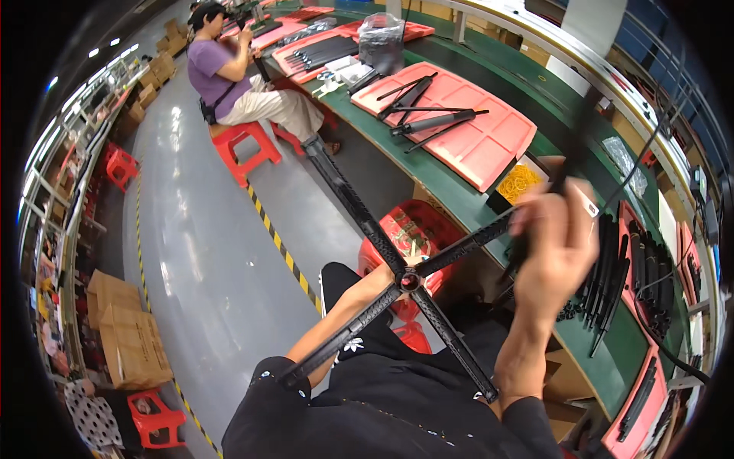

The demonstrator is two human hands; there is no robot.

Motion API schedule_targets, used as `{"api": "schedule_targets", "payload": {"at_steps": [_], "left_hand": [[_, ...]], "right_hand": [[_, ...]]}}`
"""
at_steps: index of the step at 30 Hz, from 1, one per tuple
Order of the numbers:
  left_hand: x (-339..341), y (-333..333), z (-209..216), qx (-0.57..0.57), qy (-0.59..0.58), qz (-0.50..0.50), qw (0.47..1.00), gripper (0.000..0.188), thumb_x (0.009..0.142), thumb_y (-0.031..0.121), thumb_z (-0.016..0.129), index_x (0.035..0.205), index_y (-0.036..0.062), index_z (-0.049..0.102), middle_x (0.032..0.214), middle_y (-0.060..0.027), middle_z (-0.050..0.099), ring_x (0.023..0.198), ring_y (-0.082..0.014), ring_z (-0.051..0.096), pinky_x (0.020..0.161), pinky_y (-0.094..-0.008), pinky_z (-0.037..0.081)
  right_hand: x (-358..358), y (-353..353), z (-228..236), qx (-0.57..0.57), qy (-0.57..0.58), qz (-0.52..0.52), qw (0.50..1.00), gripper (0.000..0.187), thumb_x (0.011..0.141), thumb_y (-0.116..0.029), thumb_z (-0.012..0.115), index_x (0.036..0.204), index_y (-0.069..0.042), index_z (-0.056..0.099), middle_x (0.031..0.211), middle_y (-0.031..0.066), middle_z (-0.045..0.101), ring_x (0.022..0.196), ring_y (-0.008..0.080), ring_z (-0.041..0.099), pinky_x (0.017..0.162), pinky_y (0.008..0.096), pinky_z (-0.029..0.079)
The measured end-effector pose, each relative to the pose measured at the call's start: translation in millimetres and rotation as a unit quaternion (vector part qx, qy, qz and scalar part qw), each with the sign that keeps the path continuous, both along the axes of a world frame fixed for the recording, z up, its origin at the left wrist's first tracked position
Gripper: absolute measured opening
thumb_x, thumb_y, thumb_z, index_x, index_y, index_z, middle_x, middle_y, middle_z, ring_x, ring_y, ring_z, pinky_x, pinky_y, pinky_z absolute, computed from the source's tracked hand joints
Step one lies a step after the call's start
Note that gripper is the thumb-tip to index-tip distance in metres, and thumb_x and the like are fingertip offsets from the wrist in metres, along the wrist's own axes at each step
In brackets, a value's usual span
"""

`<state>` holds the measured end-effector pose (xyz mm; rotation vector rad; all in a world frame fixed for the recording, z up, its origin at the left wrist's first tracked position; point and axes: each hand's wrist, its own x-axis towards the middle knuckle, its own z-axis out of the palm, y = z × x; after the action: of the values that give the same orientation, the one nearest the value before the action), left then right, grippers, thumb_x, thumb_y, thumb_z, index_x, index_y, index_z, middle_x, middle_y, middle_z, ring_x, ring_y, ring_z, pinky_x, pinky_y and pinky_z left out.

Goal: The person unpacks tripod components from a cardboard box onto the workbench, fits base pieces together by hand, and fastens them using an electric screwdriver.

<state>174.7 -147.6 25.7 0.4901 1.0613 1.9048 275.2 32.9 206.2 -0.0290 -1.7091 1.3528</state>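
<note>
A black stand with several long textured legs spreading from a round hub (410,280) is held over my lap. My left hand (381,278) grips it from beneath at the hub, mostly hidden by the legs. One leg (353,195) points out over the aisle, and another (470,249) runs toward my right hand. My right hand (562,229), smeared by motion, is raised beside the bench edge. Its fingers are curled round a dark, blurred rod-like thing (582,138) that sticks up; its exact kind cannot be made out.
On the green bench (440,172) lie a pink tray (497,141) with black folded stands, a box of yellow rubber bands (520,182) and several black tubes (608,268). Red stools (243,149) stand nearby. A person in purple (218,65) sits farther along. Cardboard boxes (130,336) stand left.
</note>
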Motion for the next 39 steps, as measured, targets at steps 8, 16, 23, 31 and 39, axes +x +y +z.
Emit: {"api": "schedule_targets", "payload": {"at_steps": [8, 16, 23, 31, 39], "left_hand": [[16.0, 0.5, -35.8, -0.025, 0.165, -0.035, 0.985, 0.029, 0.084, 0.0, 0.082, 0.105, 0.0048, 0.063, 0.09, 0.002, 0.06, 0.087, -0.0094, 0.062, 0.08, -0.0281, 0.053], [27.0, 4.5, -42.6, -0.036, 0.23, -0.066, 0.97, 0.025, 0.083, 0.006, 0.085, 0.091, 0.0066, 0.061, 0.086, 0.0007, 0.062, 0.081, -0.0109, 0.061, 0.075, -0.0295, 0.052], [38.2, -1.4, -27.6, 0.014, 0.156, -0.128, 0.979, 0.024, 0.084, 0.004, 0.083, 0.089, 0.0048, 0.059, 0.087, -0.0006, 0.058, 0.086, -0.0115, 0.058, 0.082, -0.0301, 0.051], [44.5, -2.6, -26.0, 0.002, 0.127, -0.062, 0.99, 0.024, 0.083, 0.005, 0.082, 0.087, 0.0056, 0.058, 0.084, -0.0012, 0.062, 0.074, -0.0098, 0.057, 0.064, -0.0263, 0.047], [44.6, 4.0, -36.2, 0.013, 0.192, -0.102, 0.976, 0.026, 0.081, 0.007, 0.083, 0.087, 0.0053, 0.059, 0.08, -0.0015, 0.06, 0.072, -0.0104, 0.057, 0.065, -0.0277, 0.048]], "right_hand": [[9.5, -7.6, -25.8, -0.149, 0.126, 0.266, 0.944, 0.043, 0.103, -0.02, 0.062, 0.136, -0.002, 0.042, 0.098, 0.0127, 0.057, 0.081, 0.0221, 0.058, 0.073, 0.0369, 0.051], [-9.6, -19.2, -67.2, -0.193, 0.057, 0.312, 0.929, 0.037, 0.101, -0.02, 0.064, 0.127, -0.002, 0.047, 0.099, 0.0108, 0.054, 0.083, 0.023, 0.056, 0.077, 0.04, 0.048], [-34.8, 32.4, -47.4, -0.443, 0.189, 0.279, 0.831, 0.009, 0.108, -0.014, 0.053, 0.111, -0.009, 0.059, 0.103, 0.01, 0.059, 0.102, 0.0251, 0.058, 0.104, 0.0448, 0.047], [-3.5, 15.7, -62.5, -0.33, 0.051, 0.384, 0.861, 0.015, 0.105, -0.012, 0.055, 0.117, -0.01, 0.047, 0.087, 0.0057, 0.047, 0.076, 0.0194, 0.048, 0.073, 0.0383, 0.043], [10.0, 2.7, -60.7, -0.207, -0.076, 0.385, 0.896, 0.026, 0.097, -0.004, 0.063, 0.114, -0.005, 0.044, 0.09, 0.012, 0.056, 0.08, 0.0214, 0.061, 0.078, 0.0381, 0.051]]}}
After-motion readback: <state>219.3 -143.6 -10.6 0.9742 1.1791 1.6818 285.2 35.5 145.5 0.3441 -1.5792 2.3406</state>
